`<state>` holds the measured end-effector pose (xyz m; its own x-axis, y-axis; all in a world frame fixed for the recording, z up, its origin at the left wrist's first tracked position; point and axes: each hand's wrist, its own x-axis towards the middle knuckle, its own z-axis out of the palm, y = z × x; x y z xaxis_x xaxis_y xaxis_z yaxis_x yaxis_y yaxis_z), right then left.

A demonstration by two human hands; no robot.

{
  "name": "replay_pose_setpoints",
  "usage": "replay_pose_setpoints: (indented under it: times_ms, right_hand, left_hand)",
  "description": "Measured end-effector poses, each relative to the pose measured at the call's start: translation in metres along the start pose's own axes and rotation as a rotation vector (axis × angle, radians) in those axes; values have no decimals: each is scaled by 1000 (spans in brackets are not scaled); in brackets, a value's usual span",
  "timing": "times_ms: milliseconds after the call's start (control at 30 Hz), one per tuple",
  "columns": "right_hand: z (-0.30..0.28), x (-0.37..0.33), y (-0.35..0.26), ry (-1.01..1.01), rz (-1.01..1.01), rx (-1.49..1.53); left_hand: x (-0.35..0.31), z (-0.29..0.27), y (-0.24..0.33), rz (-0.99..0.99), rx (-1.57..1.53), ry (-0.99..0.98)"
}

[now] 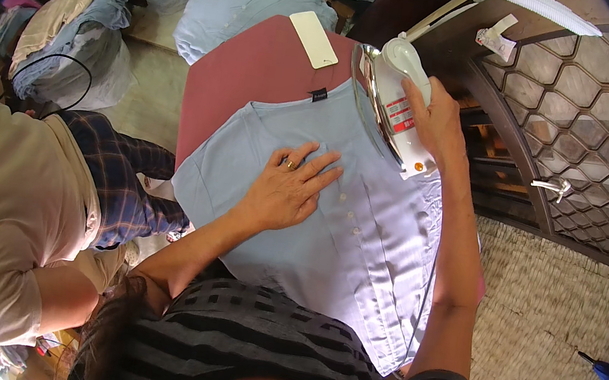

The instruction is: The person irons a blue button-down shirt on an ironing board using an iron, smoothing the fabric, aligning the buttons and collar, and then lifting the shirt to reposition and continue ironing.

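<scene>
A light blue buttoned garment [247,159] lies spread over an ironing board [245,59] with a dusky red cover. My left hand [291,187] rests flat on the cloth beside the button line, fingers spread, a ring on one finger. In my right hand [440,123] is the handle of a white electric iron [397,98] with a shiny metal soleplate. The iron stands tilted at the garment's right shoulder, its soleplate facing left; whether it touches the cloth I cannot tell. A dark label [319,95] shows at the neckline.
A pale card tag [313,40] lies on the board's far end. Beyond are piles of light blue clothes [244,9] and bagged clothes [70,44]. Another person [18,206] is close on my left. A brown metal grille [573,133] stands at the right. A cord [424,306] runs along my right forearm.
</scene>
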<state>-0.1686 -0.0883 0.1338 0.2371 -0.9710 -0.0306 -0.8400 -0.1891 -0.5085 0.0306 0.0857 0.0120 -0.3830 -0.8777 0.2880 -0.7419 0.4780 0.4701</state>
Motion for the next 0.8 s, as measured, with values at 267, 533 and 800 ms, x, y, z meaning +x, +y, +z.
replay_pose_setpoints:
  times_ms: [267, 533, 800]
  right_hand:
    - [-5, -58, 14, -45, -22, 35]
    - [2, -50, 9, 22, -101, -4]
    - [0, -60, 19, 27, -101, -88]
  left_hand:
    - [-3, -2, 1, 2, -8, 9]
    - [-4, 7, 3, 31, 2, 48]
    - [-9, 3, 4, 47, 68, 53]
